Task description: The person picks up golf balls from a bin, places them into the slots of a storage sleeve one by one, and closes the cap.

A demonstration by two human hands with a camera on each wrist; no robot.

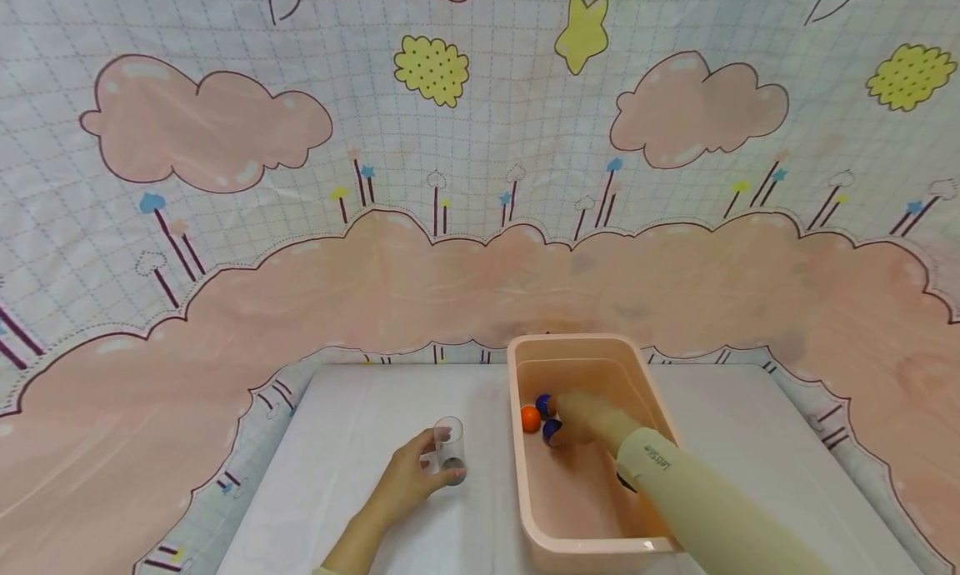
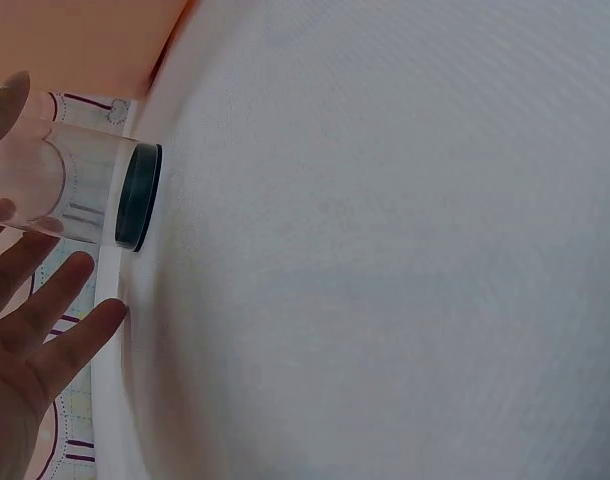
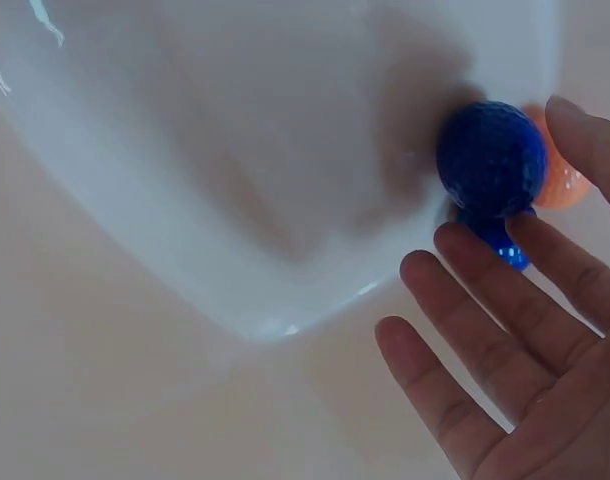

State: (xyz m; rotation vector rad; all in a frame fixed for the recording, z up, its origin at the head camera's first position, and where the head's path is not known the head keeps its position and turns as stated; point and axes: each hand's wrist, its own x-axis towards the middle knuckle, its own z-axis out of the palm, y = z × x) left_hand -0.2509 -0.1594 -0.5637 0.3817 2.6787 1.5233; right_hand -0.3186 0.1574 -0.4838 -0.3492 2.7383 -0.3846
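My left hand [image 1: 408, 479] grips a clear cylinder [image 1: 450, 442] with a dark base, its thumb on one side and fingers on the other. In the left wrist view, the cylinder's dark base [image 2: 139, 197] points toward the white tabletop, and the lower fingers are spread away from the wall. My right hand [image 1: 585, 417] reaches into a peach plastic bin [image 1: 528, 508]. In the right wrist view, its fingers are extended, with thumb and index fingertips right beside a dimpled blue ball [image 3: 492, 158]. A second blue ball [image 3: 510, 250] and an orange ball [image 3: 560, 170] lie close by, partly hidden.
The bin stands on the white table [image 1: 300, 508], right of the cylinder, with its raised rim around the right hand. A patterned cloth [image 1: 480, 292] with clouds and stars hangs behind the table and along its sides. A small dark thing [image 1: 626, 482] shows beneath the right sleeve.
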